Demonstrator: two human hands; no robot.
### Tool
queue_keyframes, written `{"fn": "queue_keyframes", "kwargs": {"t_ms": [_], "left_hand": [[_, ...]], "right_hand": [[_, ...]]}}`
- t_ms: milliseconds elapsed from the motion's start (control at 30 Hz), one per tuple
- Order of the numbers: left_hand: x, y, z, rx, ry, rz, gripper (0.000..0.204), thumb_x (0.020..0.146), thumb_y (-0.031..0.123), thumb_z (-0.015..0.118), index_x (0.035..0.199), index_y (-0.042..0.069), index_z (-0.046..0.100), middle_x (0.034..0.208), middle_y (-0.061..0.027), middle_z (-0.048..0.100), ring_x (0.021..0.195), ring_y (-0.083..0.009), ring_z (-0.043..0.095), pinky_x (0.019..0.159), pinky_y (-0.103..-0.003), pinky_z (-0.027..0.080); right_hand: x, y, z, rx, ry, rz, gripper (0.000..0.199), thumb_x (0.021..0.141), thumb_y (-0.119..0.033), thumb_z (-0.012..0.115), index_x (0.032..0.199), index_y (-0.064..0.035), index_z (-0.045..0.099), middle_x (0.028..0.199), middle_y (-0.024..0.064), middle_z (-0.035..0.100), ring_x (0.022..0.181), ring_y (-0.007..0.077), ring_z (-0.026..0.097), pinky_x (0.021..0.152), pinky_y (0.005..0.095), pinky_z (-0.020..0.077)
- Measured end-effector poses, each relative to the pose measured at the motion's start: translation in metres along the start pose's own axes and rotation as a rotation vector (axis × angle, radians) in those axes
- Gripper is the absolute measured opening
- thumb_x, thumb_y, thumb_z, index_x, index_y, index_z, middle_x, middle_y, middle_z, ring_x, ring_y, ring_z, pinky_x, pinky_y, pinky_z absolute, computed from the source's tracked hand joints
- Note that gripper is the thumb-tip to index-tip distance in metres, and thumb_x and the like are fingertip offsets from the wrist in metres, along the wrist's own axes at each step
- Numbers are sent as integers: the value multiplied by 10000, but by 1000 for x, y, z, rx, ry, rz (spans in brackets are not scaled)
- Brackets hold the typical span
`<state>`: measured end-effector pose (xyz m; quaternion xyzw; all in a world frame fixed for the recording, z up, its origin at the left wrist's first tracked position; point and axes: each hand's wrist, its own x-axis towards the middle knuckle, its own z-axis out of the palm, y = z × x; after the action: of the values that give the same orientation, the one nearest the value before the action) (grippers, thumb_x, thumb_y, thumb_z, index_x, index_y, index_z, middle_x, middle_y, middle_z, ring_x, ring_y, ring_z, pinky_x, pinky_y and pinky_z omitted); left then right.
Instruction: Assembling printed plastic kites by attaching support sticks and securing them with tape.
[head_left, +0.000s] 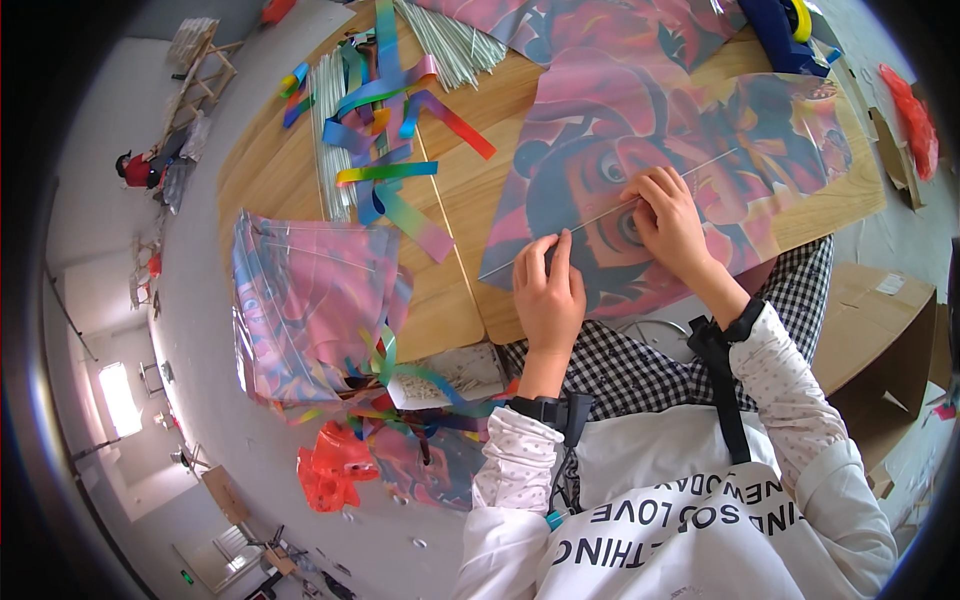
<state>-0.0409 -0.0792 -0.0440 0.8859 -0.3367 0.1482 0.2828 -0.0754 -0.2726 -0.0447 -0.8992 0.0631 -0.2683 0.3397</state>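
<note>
A printed sheet of thin kite-like fabric [745, 185], pink and blue with a large cartoon face, lies spread on the wooden table in front of me. Across it runs a thin white rod [598, 216], slanting from the sheet's left corner up toward the right. My left hand [550, 295] pinches the rod near its left part, fingertips down against the fabric. Further right along the same rod, my right hand [668, 222] has its fingers curled over it, pressing on the sheet. Its fingertips are partly hidden.
Bundled white rods [330, 135] and rainbow ribbons [385, 172] lie at the table's left. A stack of similar printed sheets [320, 290] sits at the left edge. A blue tape dispenser [785, 40] stands far right. A cardboard box [860, 310] is beside me on the right.
</note>
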Motion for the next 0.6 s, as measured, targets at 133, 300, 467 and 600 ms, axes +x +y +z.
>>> {"fn": "queue_keyframes", "kwargs": {"t_ms": [133,300,467,600], "left_hand": [[-1,-1,1,-6,1,1,343,770,-47,578,1093,27,665,1044,-95,558,956,-286,556,799,-390,485],[-2,-2,2,-7,-4,-3,348,772,-45,575,1102,26,662,1044,-100,557,960,-286,555,802,-391,484],[-1,-2,1,-3,-7,8,353,776,-45,570,1111,23,658,1048,-103,555,965,-287,552,809,-392,482],[-1,-1,1,-3,-22,-2,357,781,-39,566,1122,23,654,1060,-102,552,980,-287,547,820,-392,479]], "right_hand": [[0,-1,0,3,-2,1,194,689,64,555,834,-62,584,888,74,562,888,288,528,814,384,452],[1,-1,0,11,-5,7,187,693,61,556,833,-61,583,895,75,562,891,287,528,811,383,452],[0,-1,0,13,-9,8,188,695,61,557,836,-60,582,898,75,560,896,285,528,813,382,451],[0,-1,-1,3,-15,13,192,694,62,560,839,-61,581,905,71,560,903,281,528,819,382,451]]}}
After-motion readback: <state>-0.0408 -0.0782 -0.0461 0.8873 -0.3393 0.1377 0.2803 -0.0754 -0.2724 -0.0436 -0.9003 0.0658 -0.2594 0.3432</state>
